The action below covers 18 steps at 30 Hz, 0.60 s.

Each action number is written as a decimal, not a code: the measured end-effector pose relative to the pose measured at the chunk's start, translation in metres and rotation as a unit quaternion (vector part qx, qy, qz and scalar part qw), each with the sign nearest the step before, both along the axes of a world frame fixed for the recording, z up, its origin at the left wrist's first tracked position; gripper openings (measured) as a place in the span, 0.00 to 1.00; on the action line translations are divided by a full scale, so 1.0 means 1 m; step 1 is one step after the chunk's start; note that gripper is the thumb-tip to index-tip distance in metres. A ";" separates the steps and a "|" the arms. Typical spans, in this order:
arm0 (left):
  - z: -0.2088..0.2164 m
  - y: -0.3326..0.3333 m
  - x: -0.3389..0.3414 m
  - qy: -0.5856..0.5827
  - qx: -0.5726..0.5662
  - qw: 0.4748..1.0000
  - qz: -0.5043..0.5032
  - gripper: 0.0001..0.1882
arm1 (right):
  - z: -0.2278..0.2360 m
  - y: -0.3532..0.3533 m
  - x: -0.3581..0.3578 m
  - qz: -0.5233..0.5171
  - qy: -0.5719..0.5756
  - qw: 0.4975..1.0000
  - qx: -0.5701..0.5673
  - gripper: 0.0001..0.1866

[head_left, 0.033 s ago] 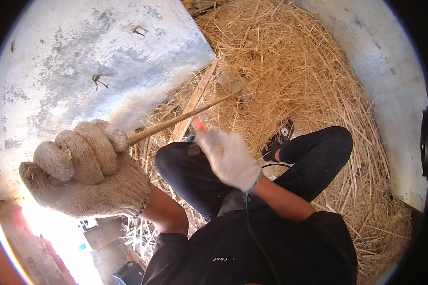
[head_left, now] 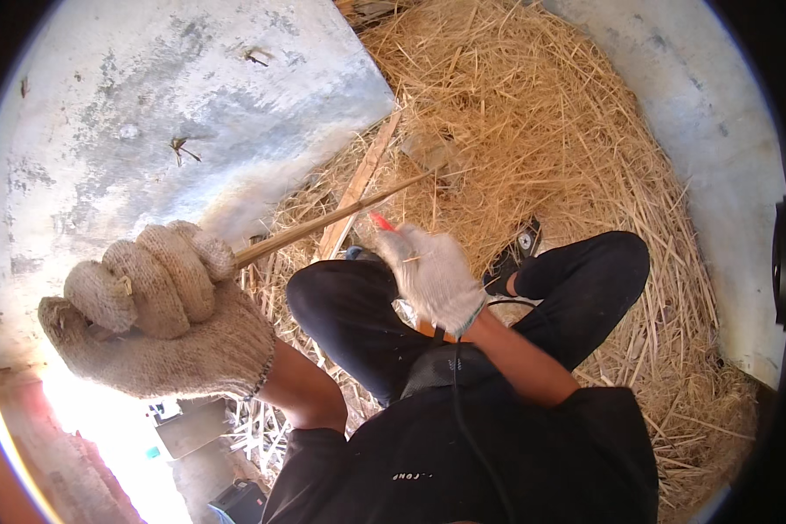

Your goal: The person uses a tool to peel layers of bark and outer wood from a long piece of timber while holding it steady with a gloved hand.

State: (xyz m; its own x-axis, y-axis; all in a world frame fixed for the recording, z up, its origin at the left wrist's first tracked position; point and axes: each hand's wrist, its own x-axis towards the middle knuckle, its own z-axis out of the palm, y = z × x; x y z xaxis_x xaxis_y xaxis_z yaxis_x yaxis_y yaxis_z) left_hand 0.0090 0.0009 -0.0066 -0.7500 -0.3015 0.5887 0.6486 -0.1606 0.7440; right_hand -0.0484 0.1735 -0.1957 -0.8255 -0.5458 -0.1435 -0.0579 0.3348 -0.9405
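Stick (head_left: pixel 323 220) | gripped in left hand (head_left: pixel 162 306), fingers (head_left: pixel 151 278) wrapped round it | juts beyond them | right hand (head_left: pixel 437 275): can't tell grip

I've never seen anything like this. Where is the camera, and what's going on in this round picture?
There's no robot here: a person wears a wide-angle camera on their head, looking down, so edges bend toward the rim. We see their bent legs in dark trousers and two gloved hands. The left hand grips a thin, tapering wooden strip. The right hand is closed, with something orange-red poking out; I can't tell what it is. Around them lie heaped straw-like strips and a narrow wooden board, beside a whitish, stained panel.
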 end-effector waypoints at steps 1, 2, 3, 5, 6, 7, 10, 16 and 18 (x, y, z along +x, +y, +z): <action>0.002 0.001 0.000 0.002 0.001 1.000 -0.021 0.30 | -0.052 0.001 -0.013 -0.021 0.032 0.998 0.049 0.29; 0.003 0.003 -0.002 0.006 0.005 0.999 -0.044 0.31 | -0.113 0.017 -0.029 -0.022 0.010 0.993 0.113 0.33; 0.003 0.006 -0.006 0.011 0.009 0.997 -0.070 0.31 | -0.173 0.035 -0.046 -0.022 -0.013 0.984 0.178 0.37; -0.001 0.007 -0.010 0.023 -0.003 0.998 -0.050 0.30 | -0.191 0.047 -0.058 -0.024 -0.066 0.974 0.214 0.39; -0.004 0.004 -0.007 0.029 -0.008 0.999 -0.027 0.30 | -0.154 0.038 -0.054 -0.041 -0.041 0.982 0.181 0.37; -0.004 0.003 -0.004 0.024 -0.007 1.000 -0.002 0.29 | -0.115 0.035 -0.040 -0.051 -0.025 0.986 0.155 0.35; -0.005 -0.003 -0.004 0.038 0.000 0.998 0.048 0.28 | -0.022 0.017 -0.021 -0.007 0.004 1.000 -0.013 0.32; -0.006 -0.016 0.003 0.041 0.018 0.987 0.156 0.27 | -0.029 -0.015 -0.004 0.013 0.120 0.992 -0.032 0.22; -0.004 -0.011 0.002 0.041 0.024 0.987 0.153 0.26 | -0.105 -0.010 -0.026 -0.020 0.072 0.995 0.073 0.29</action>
